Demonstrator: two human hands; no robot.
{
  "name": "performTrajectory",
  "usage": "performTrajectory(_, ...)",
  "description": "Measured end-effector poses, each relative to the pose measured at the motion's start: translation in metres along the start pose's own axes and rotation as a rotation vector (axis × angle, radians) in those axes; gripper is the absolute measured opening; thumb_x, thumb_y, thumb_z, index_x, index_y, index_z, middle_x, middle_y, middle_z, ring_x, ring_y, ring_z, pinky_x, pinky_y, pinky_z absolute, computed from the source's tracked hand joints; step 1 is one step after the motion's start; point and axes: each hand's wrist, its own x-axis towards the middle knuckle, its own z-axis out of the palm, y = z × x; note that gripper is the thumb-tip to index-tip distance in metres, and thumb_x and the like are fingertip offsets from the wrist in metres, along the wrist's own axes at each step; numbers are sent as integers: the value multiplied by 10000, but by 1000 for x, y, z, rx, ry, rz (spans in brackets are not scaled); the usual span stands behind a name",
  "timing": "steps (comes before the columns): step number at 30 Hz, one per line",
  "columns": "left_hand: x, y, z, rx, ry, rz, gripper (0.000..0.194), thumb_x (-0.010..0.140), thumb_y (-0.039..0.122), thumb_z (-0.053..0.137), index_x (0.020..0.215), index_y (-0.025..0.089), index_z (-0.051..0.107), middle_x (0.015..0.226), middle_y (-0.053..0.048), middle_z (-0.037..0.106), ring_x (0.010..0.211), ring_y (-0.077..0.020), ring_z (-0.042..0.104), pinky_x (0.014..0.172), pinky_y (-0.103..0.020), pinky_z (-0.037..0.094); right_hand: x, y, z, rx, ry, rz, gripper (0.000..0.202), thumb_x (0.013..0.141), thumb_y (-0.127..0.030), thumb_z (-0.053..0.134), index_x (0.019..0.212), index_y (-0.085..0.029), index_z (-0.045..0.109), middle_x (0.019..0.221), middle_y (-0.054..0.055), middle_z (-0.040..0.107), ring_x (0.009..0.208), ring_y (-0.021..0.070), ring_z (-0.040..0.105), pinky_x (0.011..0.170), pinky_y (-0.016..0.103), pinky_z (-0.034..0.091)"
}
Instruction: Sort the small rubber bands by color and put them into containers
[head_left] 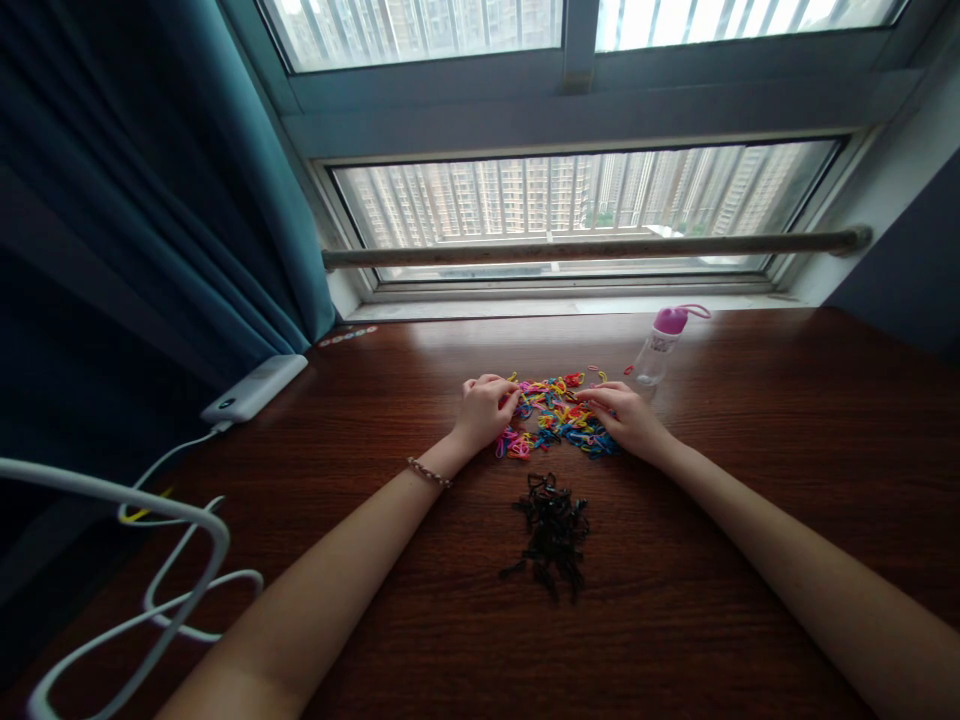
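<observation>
A loose pile of small multicoloured rubber bands [559,415] lies on the brown table [420,640]. At its left edge rests my left hand [486,412], fingers bent and thumb close to the index finger; whatever they hold is too small to make out. From the right, my right hand [626,418] reaches over the pile with its fingers stretched out, touching the bands, and nothing visible in its grasp. Nearer to me, between my forearms, is a separate heap of black rubber bands [553,530]. A beaded bracelet [430,473] circles my left wrist.
A clear bottle with a pink lid [660,345] stands behind my right hand. On the left lie a white power bank [259,388] and a looping white cable [217,540]. A blue curtain [247,200] hangs there, and a metal rail [600,248] crosses the window.
</observation>
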Motion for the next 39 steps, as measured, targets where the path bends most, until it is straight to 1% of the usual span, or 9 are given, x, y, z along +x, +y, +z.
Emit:
performTrajectory(3,0,-2,1,-8,-19,-11,169,792,223,495,847,222,654,890,-20,674,956,-198,533,876,-375,333,-1,2,2,-92,-38,-21,265,851,-266,444,1015,-225,648,1024,48,658,1017,212,518,923,398,378)
performTrajectory(8,1,-5,3,-48,-17,-50,178,751,188,503,836,222,656,892,-16,671,937,-203,538,861,-361,377,-2,10,8,-140,-15,27,280,864,-275,417,980,-211,664,1073,49,642,1046,228,495,918,416,373)
performTrajectory(14,5,-12,4,-149,-42,-119,231,710,113,451,738,208,660,860,2,681,918,-183,562,868,-325,407,2,-1,0,-20,143,15,261,850,-261,439,856,-177,686,936,65,678,939,200,558,874,345,415)
performTrajectory(18,7,-16,5,-176,-30,-183,227,715,127,435,759,179,651,842,-29,675,865,-185,580,826,-319,432,3,-16,-12,88,293,140,256,831,-297,476,759,-158,680,816,67,684,807,184,602,774,295,441)
performTrajectory(22,6,-15,5,-182,-16,-195,232,727,145,429,805,187,644,840,-24,669,854,-187,578,817,-332,436,3,-30,-17,291,322,309,335,836,-378,456,687,-154,657,718,43,675,660,156,601,653,259,441)
performTrajectory(28,7,-17,6,-223,-75,-169,301,695,115,425,748,220,702,895,-7,675,945,-189,554,901,-342,401,3,-49,-18,502,279,323,363,812,-407,486,589,-150,614,666,38,646,626,142,571,624,249,428)
performTrajectory(34,10,-22,2,-582,74,-253,262,655,119,474,781,169,698,874,-32,678,885,-183,589,830,-290,443,4,-63,-22,633,259,302,403,817,-394,486,500,-155,555,541,10,565,561,118,527,584,239,405)
performTrajectory(36,10,-20,0,-699,117,-305,203,657,172,540,797,149,685,853,-43,675,834,-187,601,777,-287,458,3,-66,-22,654,196,300,426,820,-403,480,478,-155,531,496,-1,525,512,101,492,539,229,383)
performTrajectory(39,11,-19,0,-783,189,-367,200,633,249,631,793,134,667,822,-51,669,790,-182,603,740,-284,462,2,-71,-20,680,15,272,454,820,-430,471,463,-151,509,460,-9,501,453,80,448,476,214,351)
